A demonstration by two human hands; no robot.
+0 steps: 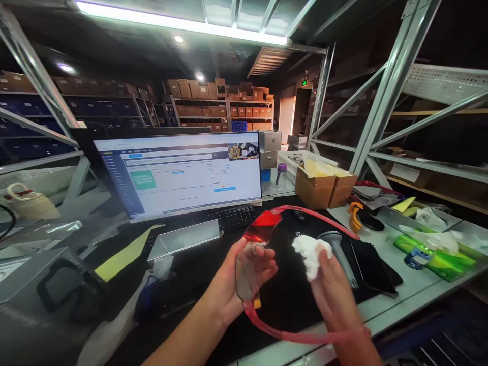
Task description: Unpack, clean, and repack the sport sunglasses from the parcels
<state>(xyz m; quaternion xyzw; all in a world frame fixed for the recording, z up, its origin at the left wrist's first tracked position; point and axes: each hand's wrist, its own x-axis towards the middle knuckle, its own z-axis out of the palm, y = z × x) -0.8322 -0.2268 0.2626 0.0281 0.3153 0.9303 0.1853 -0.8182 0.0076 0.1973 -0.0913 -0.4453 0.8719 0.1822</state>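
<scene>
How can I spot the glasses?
Start at the big computer screen. In front of it, the left hand holds the glasses, beside the tissue in the right hand. Nothing else nearby is red and see-through with long thin arms.

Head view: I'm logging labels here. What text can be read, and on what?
Nothing reads clearly.
Monitor: screen text too small.
Mat: white mark, partly behind the cloth, unreadable.
Green pack: label blurred.
Far sign: too small.
Glasses: no print visible.
</scene>
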